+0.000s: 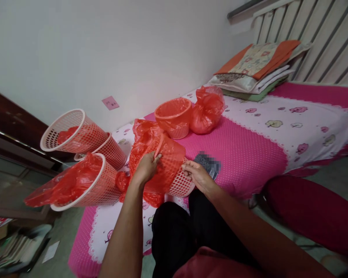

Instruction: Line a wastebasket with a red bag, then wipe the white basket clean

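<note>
Directly before me a pale pink perforated wastebasket (182, 183) lies tilted on the bed, its base toward me. A thin red plastic bag (169, 154) covers much of its outside. My left hand (146, 168) is closed on the bag at the basket's left side, thumb and fingers pinching the film. With fingertips pressed together, my right hand (198, 175) grips the bag's edge on the right, beside the uncovered holes. Behind it, another wastebasket (178, 131) stands upright with red film lining it and folded over its rim. A puffed red bag (205, 112) sits against that one.
Several pink wastebaskets (84, 135) lie at the left, with red bags inside. A dark pixelated item (208, 165) rests right of my right hand. Folded bedding (255, 69) is stacked at the far right. A round dark red stool (310, 212) stands beside the bed (240, 146).
</note>
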Demonstrator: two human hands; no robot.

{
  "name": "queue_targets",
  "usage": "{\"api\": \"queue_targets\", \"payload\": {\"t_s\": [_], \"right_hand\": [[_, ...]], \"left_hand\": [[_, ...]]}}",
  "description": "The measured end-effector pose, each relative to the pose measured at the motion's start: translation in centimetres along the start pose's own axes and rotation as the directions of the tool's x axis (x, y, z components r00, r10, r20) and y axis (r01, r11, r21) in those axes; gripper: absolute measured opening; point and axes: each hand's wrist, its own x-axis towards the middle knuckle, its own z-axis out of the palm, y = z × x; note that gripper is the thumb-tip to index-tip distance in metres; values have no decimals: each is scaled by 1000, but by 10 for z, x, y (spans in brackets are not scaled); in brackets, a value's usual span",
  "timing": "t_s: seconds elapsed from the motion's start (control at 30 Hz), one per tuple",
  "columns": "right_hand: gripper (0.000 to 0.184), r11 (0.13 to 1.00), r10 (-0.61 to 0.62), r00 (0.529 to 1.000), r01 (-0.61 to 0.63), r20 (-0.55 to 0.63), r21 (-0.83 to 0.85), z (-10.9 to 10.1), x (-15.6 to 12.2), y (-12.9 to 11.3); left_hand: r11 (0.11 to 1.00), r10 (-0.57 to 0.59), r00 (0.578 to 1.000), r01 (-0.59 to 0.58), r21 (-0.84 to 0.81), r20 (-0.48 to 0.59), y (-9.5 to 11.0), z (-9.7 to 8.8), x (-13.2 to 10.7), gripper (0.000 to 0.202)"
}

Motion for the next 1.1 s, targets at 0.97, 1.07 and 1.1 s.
{"api": "queue_targets", "payload": {"t_s": [0.97,1.07,1.1], "right_hand": [[41,993,9,998,-1,66,-115,3,-18,24],[43,998,-52,998,51,26,34,7,-18,12],[44,996,-65,998,64,23,62,10,-17,9]], "left_hand": [[999,19,1000,-19,38,13,4,9,17,30],[999,25,1000,-25,20,9,5,10,14,31],[999,28,1000,-28,18,10,6,10,12,31]]}}
